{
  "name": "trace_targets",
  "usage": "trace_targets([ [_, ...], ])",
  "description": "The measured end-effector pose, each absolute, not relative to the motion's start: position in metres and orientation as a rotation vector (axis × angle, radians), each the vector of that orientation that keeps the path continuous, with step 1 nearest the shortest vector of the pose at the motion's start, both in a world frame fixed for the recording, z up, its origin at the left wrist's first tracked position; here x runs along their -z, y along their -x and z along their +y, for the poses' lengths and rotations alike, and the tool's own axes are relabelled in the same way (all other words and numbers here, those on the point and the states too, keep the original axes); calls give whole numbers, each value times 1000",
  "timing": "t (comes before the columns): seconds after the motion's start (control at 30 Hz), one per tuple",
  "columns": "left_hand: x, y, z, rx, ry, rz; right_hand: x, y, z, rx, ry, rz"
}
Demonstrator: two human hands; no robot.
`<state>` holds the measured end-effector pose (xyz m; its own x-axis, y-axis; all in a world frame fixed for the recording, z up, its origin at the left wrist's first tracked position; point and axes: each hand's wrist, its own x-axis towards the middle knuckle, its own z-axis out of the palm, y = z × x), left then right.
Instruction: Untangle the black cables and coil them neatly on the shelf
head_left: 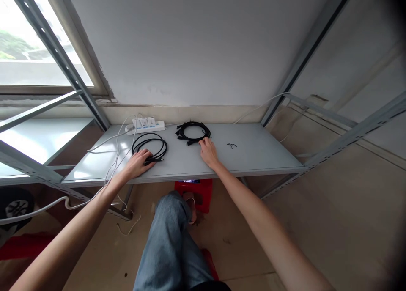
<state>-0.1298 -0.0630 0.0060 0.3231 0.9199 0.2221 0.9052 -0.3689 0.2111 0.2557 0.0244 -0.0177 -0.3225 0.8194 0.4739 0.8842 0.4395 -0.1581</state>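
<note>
Blue jeans (pixel 168 244), left hand (pixel 138 164) closed over coiled black cable (pixel 149 149), right hand (pixel 208 151) well apart, fingertips against second black coil (pixel 192 132), white power strip (pixel 145 125) behind, grey steel shelf (pixel 256 151)

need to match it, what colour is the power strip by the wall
The power strip is white; it shows best in the head view.

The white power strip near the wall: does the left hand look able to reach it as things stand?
Probably yes. The left hand rests on a black coiled cable, just in front of the white power strip. The low, flat coil lies between them but seems easy to pass over.
</note>
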Motion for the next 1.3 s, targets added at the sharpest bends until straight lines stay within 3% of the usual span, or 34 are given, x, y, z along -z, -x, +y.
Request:
trace_targets([
  [0.2, -18, 101, -63, -340, -2438, 1888, 10, -255, 15, 125, 1432, -2183],
  [0.33, -42, 79, -59, -668, -2262, 1918, 4, -245, -1, -78, 1201, -2203],
  [0.5, -90, 63, -58, -1120, -1878, 1493, -21, -206, -7, -523, 948, -1971],
  [0.73, -146, 68, -78, -996, -1260, 878, -77, -172, 8, -1001, 826, -1725],
  [0.93, -133, 80, -68, -995, -1092, 838, -80, -160, -12, -1675, 803, -1351],
  [1.3, -79, 69, -49, -1331, -911, 855, -77, -130, -9, -1884, 962, -555],
])
